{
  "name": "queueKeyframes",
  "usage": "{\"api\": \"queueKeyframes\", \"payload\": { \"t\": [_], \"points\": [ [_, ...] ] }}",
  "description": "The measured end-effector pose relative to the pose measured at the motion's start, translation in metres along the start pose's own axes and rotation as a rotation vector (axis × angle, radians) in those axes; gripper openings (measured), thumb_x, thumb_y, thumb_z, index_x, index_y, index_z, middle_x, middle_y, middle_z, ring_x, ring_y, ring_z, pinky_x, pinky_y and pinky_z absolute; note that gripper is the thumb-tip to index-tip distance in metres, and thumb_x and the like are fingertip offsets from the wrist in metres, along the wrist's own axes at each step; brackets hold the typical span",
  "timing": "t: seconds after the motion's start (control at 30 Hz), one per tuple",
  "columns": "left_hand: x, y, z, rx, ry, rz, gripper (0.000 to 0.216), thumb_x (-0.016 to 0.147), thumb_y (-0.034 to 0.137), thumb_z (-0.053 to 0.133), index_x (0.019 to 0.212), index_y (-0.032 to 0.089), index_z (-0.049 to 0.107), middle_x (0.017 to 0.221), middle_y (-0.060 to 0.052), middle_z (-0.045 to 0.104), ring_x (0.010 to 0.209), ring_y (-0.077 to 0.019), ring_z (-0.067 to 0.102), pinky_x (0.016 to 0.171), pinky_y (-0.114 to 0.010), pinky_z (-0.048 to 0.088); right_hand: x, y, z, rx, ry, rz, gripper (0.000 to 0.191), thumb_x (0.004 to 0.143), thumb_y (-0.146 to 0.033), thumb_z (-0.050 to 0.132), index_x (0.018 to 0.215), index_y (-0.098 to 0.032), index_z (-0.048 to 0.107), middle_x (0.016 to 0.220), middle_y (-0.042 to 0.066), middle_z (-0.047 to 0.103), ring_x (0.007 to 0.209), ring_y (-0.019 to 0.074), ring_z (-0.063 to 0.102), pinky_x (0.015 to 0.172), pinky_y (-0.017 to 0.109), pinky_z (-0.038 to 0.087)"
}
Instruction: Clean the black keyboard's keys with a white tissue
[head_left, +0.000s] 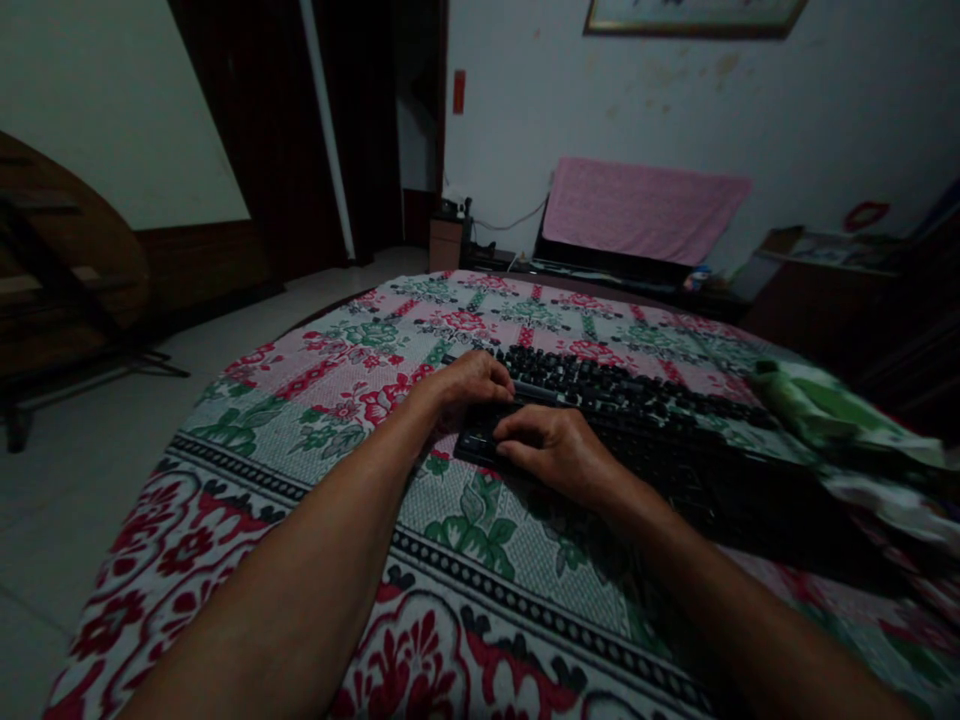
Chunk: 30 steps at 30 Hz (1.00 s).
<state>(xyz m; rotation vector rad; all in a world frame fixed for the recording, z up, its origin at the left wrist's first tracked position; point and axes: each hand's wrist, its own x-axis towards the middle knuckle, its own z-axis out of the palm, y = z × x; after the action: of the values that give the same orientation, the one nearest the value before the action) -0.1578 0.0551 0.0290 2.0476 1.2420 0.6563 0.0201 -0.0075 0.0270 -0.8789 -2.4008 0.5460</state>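
Observation:
A black keyboard (667,470) lies across the patterned tablecloth, its left end under my hands. My left hand (476,378) is at the upper left corner of the keyboard, with fingers curled and bunched down; what they hold, if anything, is hidden. Close beside it, my right hand (559,445) reaches over the left end, thumb and forefinger tips nearly together in a pinch low over the board. Any small piece between them is too dark to make out. Behind the keyboard, several loose black keycaps (600,378) lie in a long band.
The floral tablecloth (337,400) covers a round-edged table. A green and white packet (832,410) and crumpled white plastic (892,500) lie at the right. Beyond are a pink towel (645,210) over a dark screen and a folded round tabletop (67,240) at the left.

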Motion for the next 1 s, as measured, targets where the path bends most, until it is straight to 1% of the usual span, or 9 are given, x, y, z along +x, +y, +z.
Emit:
{"api": "queueKeyframes", "payload": {
  "t": [0.13, 0.33, 0.5, 0.63, 0.8, 1.0],
  "points": [
    [0.000, 0.004, 0.001, 0.086, 0.001, -0.016, 0.019, 0.066, 0.022, 0.060, 0.080, 0.014, 0.071, 0.068, 0.000, 0.066, 0.061, -0.0107, 0.055, 0.057, -0.020, 0.040, 0.000, 0.000, 0.006, -0.045, -0.031, -0.029, 0.015, 0.072, -0.014, 0.061, 0.081, -0.022, 0.069, 0.080, 0.000, 0.068, 0.074, 0.0131, 0.061, 0.069, 0.024, 0.044],
    [0.001, 0.000, 0.001, 0.091, 0.008, -0.022, 0.020, 0.066, 0.022, 0.061, 0.081, 0.014, 0.071, 0.070, -0.001, 0.067, 0.063, -0.0117, 0.057, 0.059, -0.021, 0.040, 0.000, 0.002, 0.007, -0.063, -0.076, -0.070, 0.014, 0.074, -0.014, 0.060, 0.081, -0.020, 0.070, 0.080, 0.001, 0.068, 0.076, 0.0132, 0.061, 0.069, 0.024, 0.044],
    [0.002, -0.002, 0.002, 0.062, 0.011, -0.016, 0.019, 0.065, 0.021, 0.062, 0.081, 0.014, 0.071, 0.068, 0.000, 0.067, 0.061, -0.0113, 0.056, 0.057, -0.021, 0.040, 0.000, 0.003, 0.009, -0.012, -0.051, -0.060, 0.012, 0.072, -0.012, 0.061, 0.076, -0.020, 0.069, 0.078, 0.000, 0.068, 0.074, 0.0127, 0.061, 0.069, 0.023, 0.046],
    [0.002, -0.001, 0.003, 0.067, 0.015, -0.045, 0.019, 0.065, 0.021, 0.062, 0.080, 0.014, 0.072, 0.068, -0.001, 0.067, 0.062, -0.0117, 0.056, 0.057, -0.021, 0.039, -0.001, 0.002, 0.010, 0.024, -0.036, -0.061, 0.011, 0.072, -0.011, 0.061, 0.072, -0.019, 0.069, 0.076, 0.001, 0.067, 0.072, 0.0126, 0.061, 0.068, 0.023, 0.046],
    [0.002, -0.002, 0.003, 0.062, 0.025, -0.030, 0.017, 0.064, 0.021, 0.062, 0.077, 0.015, 0.072, 0.066, 0.001, 0.066, 0.061, -0.0107, 0.055, 0.056, -0.019, 0.038, -0.002, 0.003, 0.012, 0.058, -0.010, -0.048, 0.011, 0.072, -0.012, 0.060, 0.071, -0.019, 0.069, 0.076, 0.002, 0.067, 0.073, 0.0132, 0.061, 0.069, 0.024, 0.047],
    [0.004, -0.004, 0.003, 0.057, 0.004, -0.034, 0.019, 0.063, 0.023, 0.062, 0.078, 0.014, 0.071, 0.065, 0.001, 0.065, 0.060, -0.0105, 0.054, 0.055, -0.020, 0.038, -0.003, 0.004, 0.013, 0.058, -0.015, -0.047, 0.011, 0.073, -0.013, 0.060, 0.073, -0.020, 0.069, 0.077, 0.002, 0.067, 0.074, 0.0131, 0.061, 0.070, 0.024, 0.047]
  ]
}}
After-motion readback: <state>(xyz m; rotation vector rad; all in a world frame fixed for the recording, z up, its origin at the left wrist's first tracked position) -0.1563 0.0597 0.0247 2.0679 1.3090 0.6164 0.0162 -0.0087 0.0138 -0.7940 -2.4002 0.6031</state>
